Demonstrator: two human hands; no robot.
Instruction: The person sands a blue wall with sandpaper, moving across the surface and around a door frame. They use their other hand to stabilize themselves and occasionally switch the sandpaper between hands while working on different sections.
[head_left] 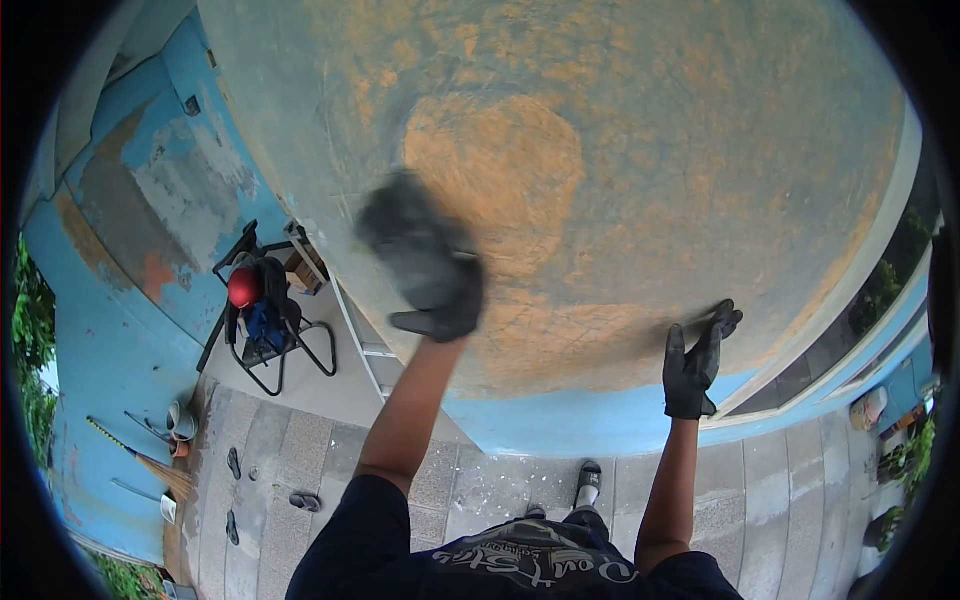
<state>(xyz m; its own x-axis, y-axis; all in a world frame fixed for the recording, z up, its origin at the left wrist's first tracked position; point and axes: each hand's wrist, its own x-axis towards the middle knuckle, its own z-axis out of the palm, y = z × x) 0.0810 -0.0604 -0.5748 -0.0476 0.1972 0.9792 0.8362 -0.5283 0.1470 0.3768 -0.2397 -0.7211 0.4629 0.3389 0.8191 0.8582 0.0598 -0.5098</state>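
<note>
Blurred by motion, my left hand (450,295) in a black glove is at the patchy wall (650,180), beside an orange patch (500,160). Its thumb points left, and its fingers are round a dark, rounded thing (400,230) that I cannot make out. My right hand (695,370), also in a black glove, is at the lower right of the wall, fingers stretched upward with nothing in them.
A black chair (270,340) with a red helmet (243,288) stands at the left, near a metal ladder (365,345). A broom (165,470), buckets (180,422) and loose sandals (305,501) are lower left. A window (790,380) is at the right.
</note>
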